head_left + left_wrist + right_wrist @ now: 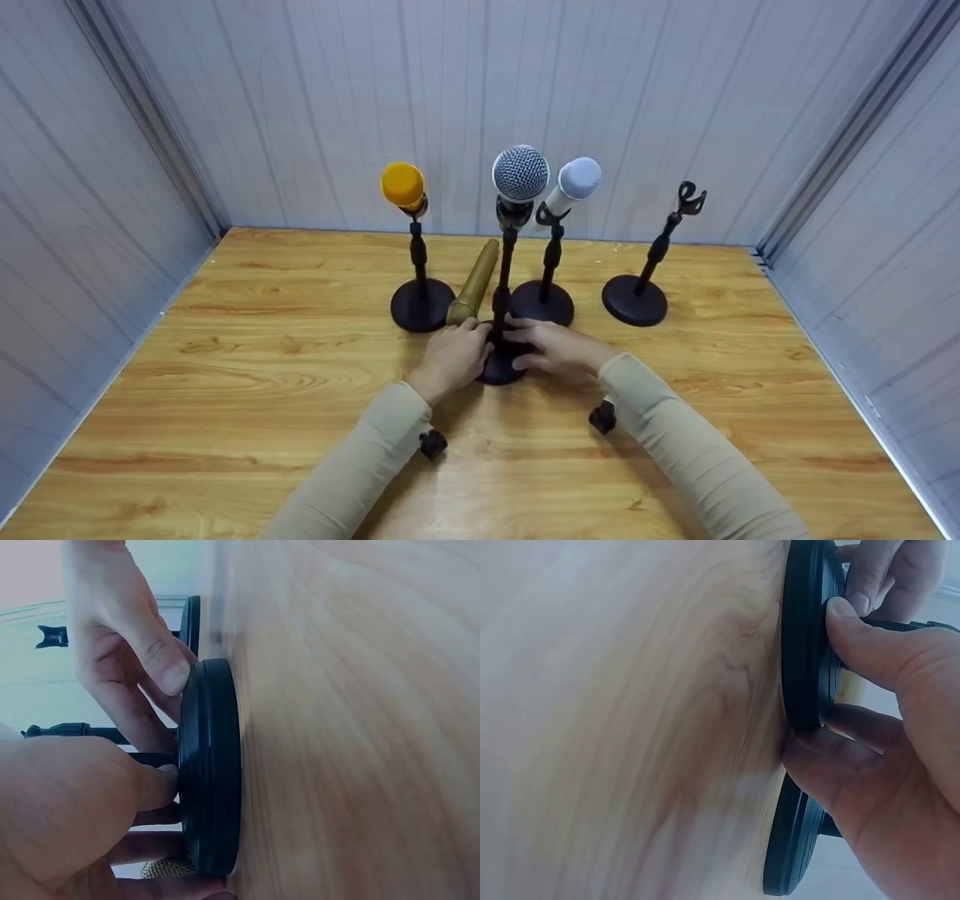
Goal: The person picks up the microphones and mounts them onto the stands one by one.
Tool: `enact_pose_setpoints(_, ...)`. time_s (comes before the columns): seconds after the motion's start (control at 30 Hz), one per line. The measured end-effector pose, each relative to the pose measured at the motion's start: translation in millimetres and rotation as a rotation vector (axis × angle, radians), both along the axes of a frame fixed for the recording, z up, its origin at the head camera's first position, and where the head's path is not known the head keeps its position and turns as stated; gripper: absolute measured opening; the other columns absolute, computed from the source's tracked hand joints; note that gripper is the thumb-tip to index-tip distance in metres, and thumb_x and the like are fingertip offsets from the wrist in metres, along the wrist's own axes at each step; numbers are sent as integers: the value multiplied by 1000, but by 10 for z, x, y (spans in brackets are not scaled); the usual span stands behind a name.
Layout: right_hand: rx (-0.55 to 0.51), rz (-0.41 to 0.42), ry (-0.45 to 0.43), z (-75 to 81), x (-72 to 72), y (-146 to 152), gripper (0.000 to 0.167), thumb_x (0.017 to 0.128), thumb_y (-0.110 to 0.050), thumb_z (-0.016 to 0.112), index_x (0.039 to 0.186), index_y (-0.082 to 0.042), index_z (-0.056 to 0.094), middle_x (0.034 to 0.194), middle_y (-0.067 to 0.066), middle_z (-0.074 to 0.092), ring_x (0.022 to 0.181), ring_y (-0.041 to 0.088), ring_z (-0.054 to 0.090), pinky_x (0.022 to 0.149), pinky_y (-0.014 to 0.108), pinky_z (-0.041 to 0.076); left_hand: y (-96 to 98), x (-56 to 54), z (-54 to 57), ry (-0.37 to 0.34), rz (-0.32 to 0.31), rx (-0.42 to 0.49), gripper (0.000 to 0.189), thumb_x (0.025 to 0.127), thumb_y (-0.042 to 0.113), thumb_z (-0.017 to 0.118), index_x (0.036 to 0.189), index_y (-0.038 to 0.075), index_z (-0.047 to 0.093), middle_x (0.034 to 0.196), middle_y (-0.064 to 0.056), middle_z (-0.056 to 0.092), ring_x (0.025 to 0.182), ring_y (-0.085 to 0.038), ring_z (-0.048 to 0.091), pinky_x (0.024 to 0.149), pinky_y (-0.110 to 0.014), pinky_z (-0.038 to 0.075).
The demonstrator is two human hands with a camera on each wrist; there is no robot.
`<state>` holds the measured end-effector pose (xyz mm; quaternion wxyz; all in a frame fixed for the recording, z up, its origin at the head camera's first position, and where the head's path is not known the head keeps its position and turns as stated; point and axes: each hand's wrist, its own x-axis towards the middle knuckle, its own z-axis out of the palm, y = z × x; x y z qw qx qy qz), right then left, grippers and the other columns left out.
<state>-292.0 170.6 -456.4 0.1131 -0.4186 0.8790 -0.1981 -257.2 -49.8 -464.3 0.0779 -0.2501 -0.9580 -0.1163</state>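
Note:
A black microphone stand [507, 277] stands upright in the middle of the table, with a silver-mesh microphone [520, 174] in its clip. My left hand [456, 352] grips the left side of its round base [214, 765], thumb on top and fingers at the rim. On the other side, my right hand [559, 346] holds the same base with its thumb [847, 619] on top and fingers curled at the edge. The base appears flat on the table. A gold microphone [476, 281] lies just beyond my left hand, its head partly hidden by it.
Behind, a yellow microphone [403, 185] sits on a stand at left, and a white microphone [577, 180] on another, close to my right hand. Further right is a stand with a bare clip [690, 199]. Pale panel walls [337, 112] enclose the wooden table [262, 375].

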Motion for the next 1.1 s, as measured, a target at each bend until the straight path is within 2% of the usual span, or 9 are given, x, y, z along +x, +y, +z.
enact_pose_setpoints(0.3, -9, 17, 60, -20, -32, -49, 50, 102, -21, 65, 145, 2, 53, 154, 31, 35, 139, 44, 41, 112, 50, 37, -48, -26, -18, 81, -45, 49, 22, 102, 18, 62, 118, 3, 68, 111, -15, 65, 84, -37, 68, 74, -48, 57)
enact_pose_setpoints(0.43, 15, 18, 90, 2, -36, -62, 50, 101, -22, 65, 144, 1, 54, 153, 28, 40, 137, 42, 45, 111, 50, 39, -98, -26, -9, 91, -83, 91, 20, 100, 15, 65, 115, 3, 69, 111, -16, 66, 82, -38, 69, 70, -49, 58)
enact_pose_setpoints(0.57, 14, 14, 147, 78, -80, -61, 44, 100, -18, 67, 139, 1, 59, 143, 21, 55, 131, 36, 54, 107, 49, 44, -179, -34, 60, 71, -131, 111, 23, 97, 16, 69, 116, 2, 69, 112, -17, 66, 84, -40, 69, 70, -52, 57)
enact_pose_setpoints(0.7, -33, 7, 230, 204, -174, -71, 34, 98, -10, 68, 129, 2, 64, 126, 19, 65, 118, 32, 61, 100, 48, 49, -277, -71, 190, 79, -151, 142, 22, 94, 14, 73, 113, 2, 70, 110, -16, 66, 87, -40, 68, 71, -53, 57)
enact_pose_setpoints(0.8, -53, -5, 280, 281, -248, -92, 25, 97, -5, 68, 121, 1, 66, 119, 18, 66, 110, 31, 63, 93, 47, 51, -344, -102, 286, 83, -135, 162, 17, 95, 12, 72, 109, 1, 70, 106, -15, 66, 85, -36, 68, 71, -50, 56)
enact_pose_setpoints(0.9, -45, -18, 327, 313, -305, -124, 21, 96, -2, 66, 117, 1, 66, 117, 18, 64, 107, 32, 63, 90, 47, 53, -390, -125, 338, 67, -97, 163, 19, 96, 13, 71, 111, 3, 70, 104, -14, 64, 87, -35, 67, 73, -49, 56)
enact_pose_setpoints(0.97, -41, -24, 363, 304, -341, -151, 19, 96, -3, 66, 115, 1, 65, 117, 18, 63, 103, 33, 64, 86, 48, 54, -408, -137, 335, 54, -61, 153, 24, 97, 15, 70, 118, 3, 68, 107, -15, 63, 88, -36, 66, 75, -49, 56)
enact_pose_setpoints(1.1, -80, -21, 402, 251, -423, -236, 34, 94, 1, 65, 128, 4, 63, 127, 21, 61, 107, 37, 65, 87, 49, 54, -428, -152, 258, 35, 15, 128, 35, 97, 18, 69, 126, 0, 62, 115, -19, 62, 93, -39, 66, 79, -51, 56)
